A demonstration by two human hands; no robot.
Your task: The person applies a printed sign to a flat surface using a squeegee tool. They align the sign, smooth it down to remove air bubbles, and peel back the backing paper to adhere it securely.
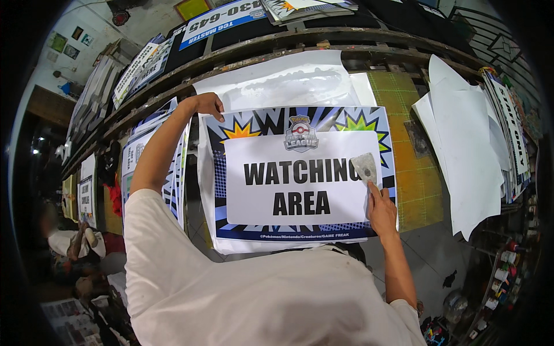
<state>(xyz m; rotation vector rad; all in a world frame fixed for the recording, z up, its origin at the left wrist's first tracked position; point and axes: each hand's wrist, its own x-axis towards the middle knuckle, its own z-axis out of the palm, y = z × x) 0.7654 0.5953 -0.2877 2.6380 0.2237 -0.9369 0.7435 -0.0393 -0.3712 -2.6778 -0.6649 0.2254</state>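
Note:
A large printed sign (277, 199) with a white middle panel, big black lettering and a blue patterned border lies face up before me. My left hand (206, 105) reaches across to its far left corner, fingers bent and closed on the sign's edge; the thumb is hidden. In my right hand (382, 210) is a worn grey flat squeegee (365, 168), its wide end resting on the right side of the white panel, over the end of the upper line of letters. White backing sheet (203, 190) shows from beneath the sign's left edge.
A yellow-green gridded cutting mat (412, 196) covers the table on the right. Loose white sheets (461, 144) and stacked signs (509, 130) stand farther right. More signs (135, 153) lie at left. A wooden rail (277, 57) crosses the far side. Another person (81, 242) sits at lower left.

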